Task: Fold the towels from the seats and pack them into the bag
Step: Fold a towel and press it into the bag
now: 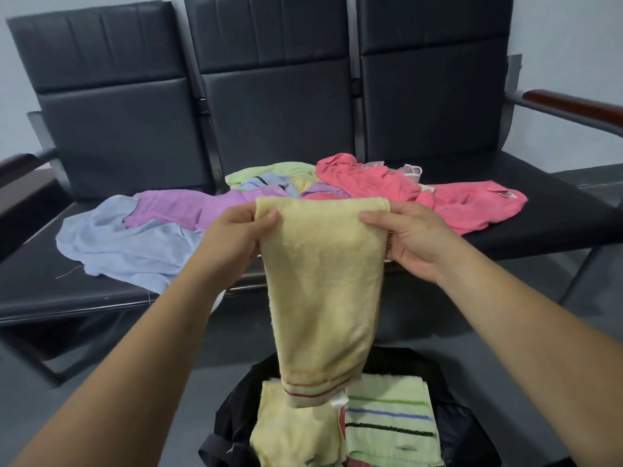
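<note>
The open black fabric bag (467, 433) on the floor holds two folded towels: one pale yellow towel (286, 436) and one striped pale green towel (387, 429). Above it, the left hand (232, 237) and right hand (413, 242) each pinch a top corner of one hanging yellow terry towel (323, 281). Beyond, the black three-seat bench (556, 227) carries loose towels (371, 187); I cannot count them.

Both hands, left (232, 237) and right (409, 241), pinch a folded yellow towel (323, 291) above the black bag (468, 429).
</note>
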